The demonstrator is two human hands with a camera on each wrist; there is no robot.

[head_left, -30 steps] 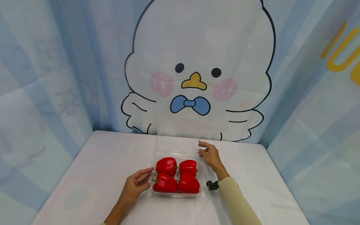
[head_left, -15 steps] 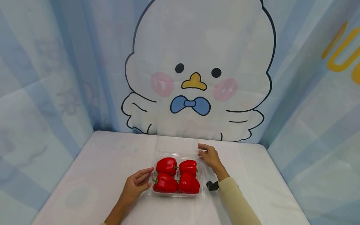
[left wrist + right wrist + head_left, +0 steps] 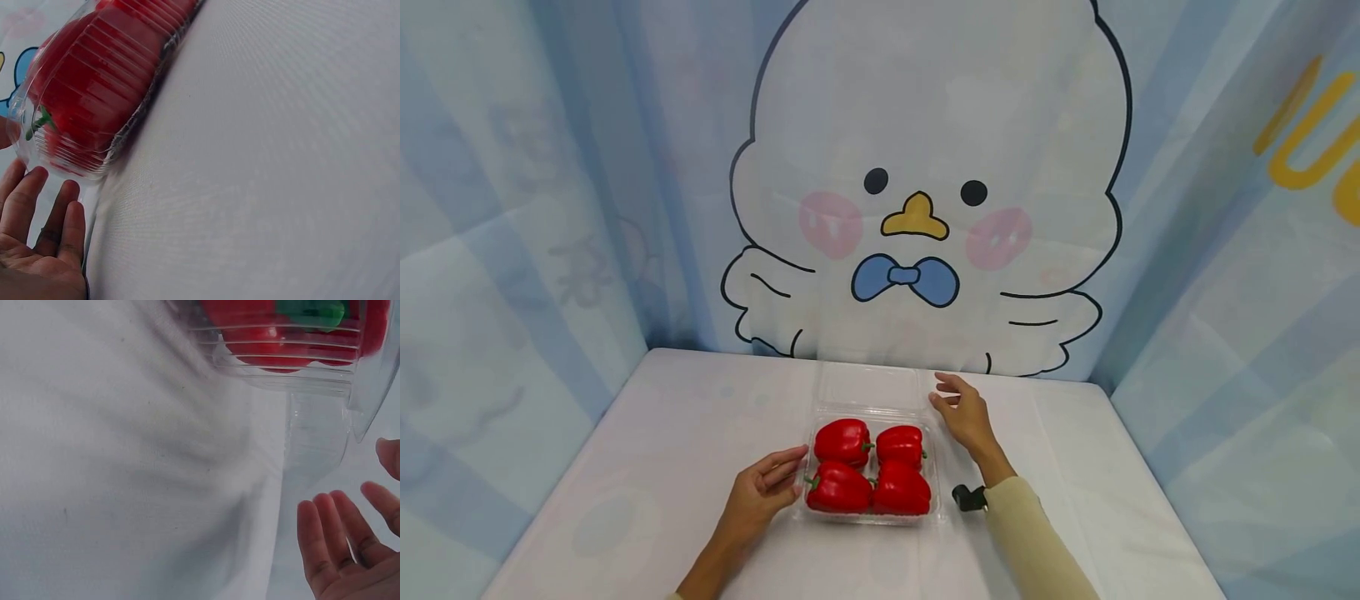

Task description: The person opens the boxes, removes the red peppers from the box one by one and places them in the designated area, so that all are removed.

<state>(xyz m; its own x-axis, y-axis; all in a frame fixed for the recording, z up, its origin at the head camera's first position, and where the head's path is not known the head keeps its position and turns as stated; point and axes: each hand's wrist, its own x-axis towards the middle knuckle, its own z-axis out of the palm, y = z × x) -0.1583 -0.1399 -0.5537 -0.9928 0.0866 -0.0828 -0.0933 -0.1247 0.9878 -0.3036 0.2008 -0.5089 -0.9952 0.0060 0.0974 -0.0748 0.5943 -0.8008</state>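
Lid (image 3: 869,389) v. faint nr R hand (image 3: 966,417).

1. A white tablecloth (image 3: 700,433) lies below the fingers (image 3: 955,383).
2. Beyond the fingers hangs a blue curtain (image 3: 692,183), with a cartoon bird (image 3: 925,108), which wears a bow tie (image 3: 903,276).
3. Well to the right of the fingers, yellow letters (image 3: 1306,177) stand on a side curtain (image 3: 1232,275).

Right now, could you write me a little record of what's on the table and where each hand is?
Peppers: four, red
Box: clear plastic, open, holding the peppers
Lid: clear, folded back on the far side
Table: white
Left hand: beside the box, touch unclear
Right hand: near the lid, gripping nothing
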